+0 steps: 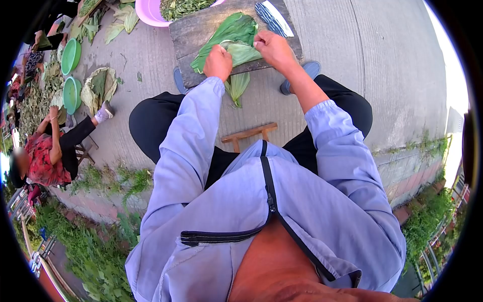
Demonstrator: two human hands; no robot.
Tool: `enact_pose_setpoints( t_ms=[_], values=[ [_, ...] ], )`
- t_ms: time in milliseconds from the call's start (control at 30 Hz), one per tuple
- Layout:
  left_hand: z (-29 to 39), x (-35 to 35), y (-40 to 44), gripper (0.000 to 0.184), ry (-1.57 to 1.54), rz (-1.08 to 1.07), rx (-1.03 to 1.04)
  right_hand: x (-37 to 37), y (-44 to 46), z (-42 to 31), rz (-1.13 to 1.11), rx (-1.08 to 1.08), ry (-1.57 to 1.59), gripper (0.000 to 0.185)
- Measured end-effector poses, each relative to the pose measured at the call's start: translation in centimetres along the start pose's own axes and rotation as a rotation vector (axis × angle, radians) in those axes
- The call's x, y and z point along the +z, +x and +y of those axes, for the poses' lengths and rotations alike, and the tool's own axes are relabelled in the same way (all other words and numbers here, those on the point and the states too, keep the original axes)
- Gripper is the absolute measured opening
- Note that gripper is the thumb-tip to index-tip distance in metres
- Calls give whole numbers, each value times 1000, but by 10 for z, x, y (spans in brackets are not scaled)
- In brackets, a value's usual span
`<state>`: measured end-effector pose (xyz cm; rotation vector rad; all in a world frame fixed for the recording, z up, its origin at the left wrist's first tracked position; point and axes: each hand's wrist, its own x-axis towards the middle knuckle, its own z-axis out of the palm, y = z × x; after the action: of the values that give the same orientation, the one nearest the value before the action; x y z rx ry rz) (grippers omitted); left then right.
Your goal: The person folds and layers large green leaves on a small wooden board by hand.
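On a worn wooden board (pixel 188 38) lies a large dark green leaf (pixel 229 31), with a paler green leaf (pixel 244 52) folded across its near side. My left hand (pixel 218 63) is closed on the near left part of the pale leaf. The fingers of my right hand (pixel 275 49) are pinched together at its right end. Exactly how much leaf sits inside each grip is hidden. A blue-and-white patterned item (pixel 274 19) rests at the board's far right, just beyond my right hand. Another light green leaf (pixel 237 89) hangs below the near edge.
A pink basin (pixel 146 12) of green leaf pieces stands at the board's far left. Green basins (pixel 71 56) and loose leaves (pixel 99 89) lie on the concrete to the left, near a seated person (pixel 48 156). A wooden stool (pixel 250 133) shows between my knees.
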<state>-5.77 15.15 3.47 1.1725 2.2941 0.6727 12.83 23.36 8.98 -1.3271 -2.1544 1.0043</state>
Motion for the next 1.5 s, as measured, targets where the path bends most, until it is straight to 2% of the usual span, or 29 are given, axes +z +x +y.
enact_pose_setpoints(
  t_ms=[133,233,533,700,800,900,1000,1100,1200,1333,1500],
  values=[
    [-3,4,6,17,43,17,-4,19,3,5,-140,-56,178,16],
    [-9,9,12,17,69,42,-14,31,3,10,-198,-49,193,18],
    [-16,5,25,23,80,-62,-10,51,5,26,-150,7,126,19],
    [-17,1,28,26,78,-102,-13,63,16,37,-178,-59,-96,17],
    [-23,5,33,21,23,-84,-14,61,10,37,-183,-59,-17,20],
    [-28,1,38,14,-485,-192,-176,60,10,34,-197,-47,19,22],
    [-12,-15,12,13,-513,76,18,60,11,35,-215,-22,10,22],
    [5,-19,-27,22,-119,131,448,65,15,35,-223,2,-9,21],
    [4,-5,-57,40,119,-16,617,68,16,38,-226,9,-19,20],
    [-15,8,-77,60,353,-55,632,72,12,38,-170,0,-25,18],
    [-18,-4,-72,59,272,-142,606,69,6,28,-168,23,-86,15]
  ],
)
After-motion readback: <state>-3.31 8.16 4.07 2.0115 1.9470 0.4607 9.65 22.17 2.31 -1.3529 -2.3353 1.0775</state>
